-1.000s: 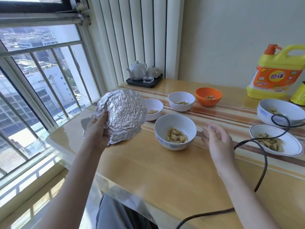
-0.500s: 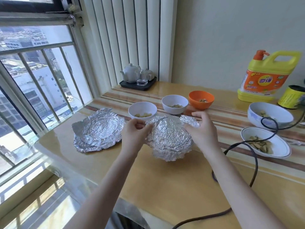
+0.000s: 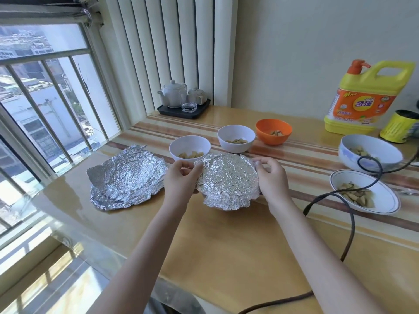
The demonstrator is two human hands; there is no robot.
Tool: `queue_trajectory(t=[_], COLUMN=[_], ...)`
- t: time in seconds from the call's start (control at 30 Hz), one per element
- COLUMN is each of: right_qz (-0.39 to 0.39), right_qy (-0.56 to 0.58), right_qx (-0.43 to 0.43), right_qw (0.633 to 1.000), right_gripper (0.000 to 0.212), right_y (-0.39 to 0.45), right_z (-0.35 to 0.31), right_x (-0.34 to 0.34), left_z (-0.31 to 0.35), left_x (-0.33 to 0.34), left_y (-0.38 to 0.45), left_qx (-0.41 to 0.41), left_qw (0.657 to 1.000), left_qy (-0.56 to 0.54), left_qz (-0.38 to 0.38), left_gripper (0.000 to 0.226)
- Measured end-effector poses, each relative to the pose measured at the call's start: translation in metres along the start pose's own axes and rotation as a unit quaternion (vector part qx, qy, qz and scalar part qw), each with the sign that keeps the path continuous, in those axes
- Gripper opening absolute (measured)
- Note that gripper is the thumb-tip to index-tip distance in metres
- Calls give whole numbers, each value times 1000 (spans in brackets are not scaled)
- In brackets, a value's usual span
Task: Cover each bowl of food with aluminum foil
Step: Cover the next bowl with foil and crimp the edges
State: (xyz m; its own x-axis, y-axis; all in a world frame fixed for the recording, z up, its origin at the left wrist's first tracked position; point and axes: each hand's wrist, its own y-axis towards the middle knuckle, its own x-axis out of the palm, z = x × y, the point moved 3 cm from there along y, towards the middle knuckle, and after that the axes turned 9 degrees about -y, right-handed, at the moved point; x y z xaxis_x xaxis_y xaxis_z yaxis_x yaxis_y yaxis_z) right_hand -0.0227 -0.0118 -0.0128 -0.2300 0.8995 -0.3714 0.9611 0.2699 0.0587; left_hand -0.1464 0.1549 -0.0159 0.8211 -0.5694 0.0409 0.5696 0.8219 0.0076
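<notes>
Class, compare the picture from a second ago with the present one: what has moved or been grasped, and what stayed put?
The foil sheet went from the left hand, held up, onto the nearest bowl. Both hands now pinch its edges, the right hand newly on it. A foil stack lies to the left. The other five bowls remain uncovered, among them the orange bowl.

A home, likely a high-rise flat: a glossy wooden desk (image 3: 226,245) stands beside a barred window (image 3: 45,98) overlooking city buildings, with vertical blinds (image 3: 163,53), a teapot (image 3: 172,93) on a tray (image 3: 181,111), and a jug of dish detergent (image 3: 362,98).
</notes>
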Motion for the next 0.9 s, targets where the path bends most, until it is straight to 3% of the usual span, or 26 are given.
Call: queue_trajectory(t=[0.23, 0.37, 0.47, 0.7, 0.8, 0.9], right_qz=[-8, -14, -9, 13, 9, 7], right_qy=[43, 67, 80, 70, 29, -27], right_qx=[21, 36, 46, 40, 16, 1], right_qw=[999, 997, 996, 997, 999, 1000], right_gripper=[18, 21, 18, 16, 20, 27], right_y=[1, 2, 2, 0, 0, 0], right_z=[2, 4, 5, 3, 1, -5], right_x=[2, 5, 4, 2, -1, -6], left_z=[-2, -6, -8, -3, 2, 10], left_x=[0, 1, 2, 5, 3, -5], left_y=[1, 5, 5, 1, -1, -6], left_qx=[-121, -225, -257, -232, -182, -97], left_qw=[988, 960, 945, 951, 978, 995], left_qy=[-90, -162, -198, -200, -104, 3], left_qz=[-33, -39, -44, -38, -20, 23], left_gripper=[19, 18, 16, 23, 11, 19])
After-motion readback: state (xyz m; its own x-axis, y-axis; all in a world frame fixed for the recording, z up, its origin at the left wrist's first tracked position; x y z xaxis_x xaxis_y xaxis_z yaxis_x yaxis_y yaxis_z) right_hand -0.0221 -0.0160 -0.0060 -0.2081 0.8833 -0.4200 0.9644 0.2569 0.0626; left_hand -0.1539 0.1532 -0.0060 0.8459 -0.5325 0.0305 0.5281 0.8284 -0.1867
